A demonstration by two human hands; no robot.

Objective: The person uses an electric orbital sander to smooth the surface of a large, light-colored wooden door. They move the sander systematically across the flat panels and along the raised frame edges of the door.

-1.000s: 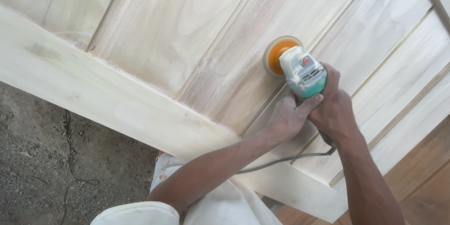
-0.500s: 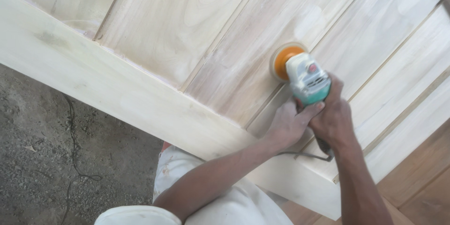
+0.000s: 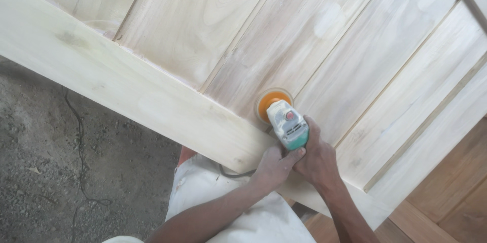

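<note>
A pale wooden door (image 3: pixel 324 45) with grooved panel boards lies flat in front of me. On it rests a hand-held sander (image 3: pixel 287 121) with a grey and green body and an orange disc (image 3: pixel 265 105), near the door's thick bottom rail (image 3: pixel 127 98). My left hand (image 3: pixel 274 166) grips the sander's rear from the left side. My right hand (image 3: pixel 317 158) wraps the handle from the right. Its grey cord (image 3: pixel 234 174) runs off under my left wrist.
Grey gravel ground (image 3: pixel 45 172) lies to the left with a thin dark cable (image 3: pixel 81 152) on it. Brown wooden boards (image 3: pixel 451 192) sit at the lower right. My white clothing (image 3: pixel 223 207) is below the door's edge.
Both hands have pulled the sander down and to the left along the panel board, from the middle of the door toward the bottom rail.
</note>
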